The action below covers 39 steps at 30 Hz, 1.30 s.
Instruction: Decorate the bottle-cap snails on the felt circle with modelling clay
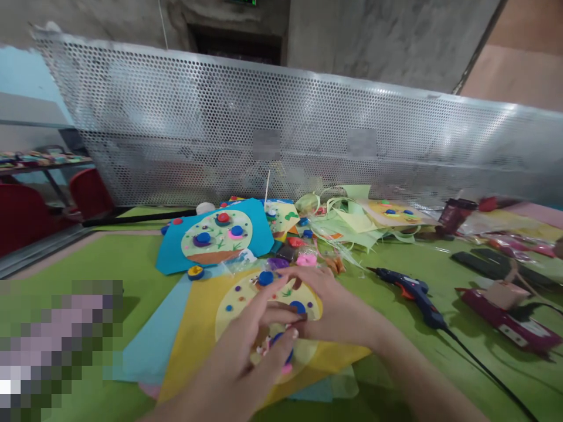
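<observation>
Both my hands are over a yellow card (193, 322) with a pale round panel (226, 293) stuck on it. The panel carries blue caps, such as the one at its top (265, 278), small coloured dots and green sprigs. My left hand (250, 346) has its fingers apart, with the thumb beside a lower blue cap (277, 340) and pink bits. From the right, my right hand (329, 302) arches over another blue cap (297, 307), its fingers bent but apart. The hands' fingertips meet near that cap. Whether something small lies between them is hidden.
A blue card (261, 231) with a similar round panel lies behind. Right of the hands lie a glue gun (409, 290) with its cable and a maroon box-like object (505, 322). Pale green paper strips (352, 217) and a perforated metal screen (308, 111) stand at the back.
</observation>
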### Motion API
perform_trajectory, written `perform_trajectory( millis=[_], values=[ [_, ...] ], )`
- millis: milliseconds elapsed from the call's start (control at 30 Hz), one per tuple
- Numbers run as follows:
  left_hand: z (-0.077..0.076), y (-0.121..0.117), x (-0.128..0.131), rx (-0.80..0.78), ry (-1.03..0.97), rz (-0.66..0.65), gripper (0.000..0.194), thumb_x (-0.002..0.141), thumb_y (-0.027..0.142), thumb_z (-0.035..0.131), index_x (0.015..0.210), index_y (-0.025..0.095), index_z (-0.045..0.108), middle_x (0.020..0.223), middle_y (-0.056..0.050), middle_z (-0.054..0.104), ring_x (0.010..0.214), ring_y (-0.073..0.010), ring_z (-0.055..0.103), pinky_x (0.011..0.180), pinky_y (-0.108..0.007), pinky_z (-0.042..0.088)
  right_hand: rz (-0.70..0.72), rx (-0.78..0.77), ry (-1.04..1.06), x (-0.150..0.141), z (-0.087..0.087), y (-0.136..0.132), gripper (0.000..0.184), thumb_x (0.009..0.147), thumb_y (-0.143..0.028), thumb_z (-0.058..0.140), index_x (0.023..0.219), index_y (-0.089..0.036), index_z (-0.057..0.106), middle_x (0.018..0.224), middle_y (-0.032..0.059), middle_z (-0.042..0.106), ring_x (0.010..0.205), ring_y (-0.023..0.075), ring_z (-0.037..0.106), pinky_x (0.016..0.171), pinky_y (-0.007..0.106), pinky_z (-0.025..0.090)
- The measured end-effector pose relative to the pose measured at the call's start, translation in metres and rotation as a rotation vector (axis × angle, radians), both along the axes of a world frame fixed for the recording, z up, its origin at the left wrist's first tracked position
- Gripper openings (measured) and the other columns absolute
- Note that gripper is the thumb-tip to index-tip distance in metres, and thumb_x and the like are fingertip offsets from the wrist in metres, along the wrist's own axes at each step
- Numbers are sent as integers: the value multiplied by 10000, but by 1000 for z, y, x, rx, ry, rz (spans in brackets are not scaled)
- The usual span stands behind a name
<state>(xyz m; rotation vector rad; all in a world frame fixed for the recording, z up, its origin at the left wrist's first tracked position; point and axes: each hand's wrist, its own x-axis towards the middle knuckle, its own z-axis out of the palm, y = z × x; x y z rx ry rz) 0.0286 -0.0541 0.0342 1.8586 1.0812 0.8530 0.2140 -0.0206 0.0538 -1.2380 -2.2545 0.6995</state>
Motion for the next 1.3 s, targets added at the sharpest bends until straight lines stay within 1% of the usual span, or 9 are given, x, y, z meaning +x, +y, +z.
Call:
perform_trajectory(
  millis=[100, 200, 367, 500, 633, 800, 933, 1067, 1300],
  values=[
    [-6, -4, 1, 125, 132, -72, 580, 872, 377, 458, 1392, 318, 209, 1218, -71, 590, 1086, -235, 570, 885, -377, 489, 99, 42, 4, -8, -7, -4, 603, 654, -262, 718, 1213, -269, 495, 1265, 57, 520, 1175, 255, 446, 1051, 490, 211],
    [-7, -7, 3, 184, 160, -57, 582, 857, 370, 463, 1392, 307, 242, 1174, -77, 617, 1073, -266, 566, 892, -421, 471, 136, 55, 23, -9, -10, -5, 587, 682, -247, 690, 1227, -275, 473, 1263, 50, 523, 1152, 241, 470, 1040, 466, 229],
    [3, -5, 6, -133, -67, 139, 548, 857, 445, 462, 1361, 278, 325, 989, -54, 680, 1024, -251, 580, 921, -395, 423, 37, -4, -5, -2, -4, 1, 591, 643, -289, 710, 1192, -233, 500, 1173, 70, 562, 1060, 248, 495, 979, 443, 303],
    [9, 4, 3, -303, -187, 118, 554, 840, 434, 506, 1341, 255, 348, 814, -13, 684, 828, -209, 628, 744, -303, 463, 20, -54, -10, 1, 2, 3, 686, 645, -367, 721, 1270, -249, 463, 1236, 70, 524, 1087, 253, 452, 955, 415, 331],
    [4, 11, -1, -393, -222, 113, 559, 805, 472, 547, 1304, 258, 410, 751, -5, 683, 745, -206, 629, 585, -255, 427, 45, -118, -20, 1, 4, 1, 752, 631, -399, 741, 1299, -249, 432, 1230, 68, 522, 1058, 253, 451, 955, 431, 332],
    [-7, 14, -1, -506, -342, 67, 673, 768, 505, 576, 1344, 236, 354, 817, -44, 717, 763, -217, 636, 720, -334, 430, 37, -198, -16, 6, 0, 0, 915, 575, -494, 765, 1360, -309, 333, 1294, 49, 454, 1162, 290, 357, 985, 474, 306],
    [-2, 11, 4, -608, -482, 47, 707, 691, 487, 677, 1287, 196, 430, 721, -21, 712, 708, -178, 636, 724, -308, 434, 64, -200, -5, 8, -2, 2, 953, 578, -493, 764, 1382, -369, 267, 1302, 21, 441, 1161, 286, 352, 963, 463, 336],
    [4, 7, 8, -692, -615, 32, 657, 689, 416, 724, 1243, 184, 455, 666, 16, 703, 658, -122, 630, 697, -247, 436, 64, -210, -7, 7, -1, 2, 983, 579, -520, 754, 1402, -316, 258, 1330, 50, 420, 1168, 296, 356, 972, 462, 326],
    [5, 7, 8, -669, -573, 18, 700, 656, 342, 773, 1246, 157, 447, 554, 69, 645, 571, -72, 567, 627, -190, 408, 24, -241, -46, 0, 1, -2, 1069, 521, -638, 728, 1407, -256, 270, 1351, 109, 406, 1210, 353, 326, 1013, 549, 230]
  ],
)
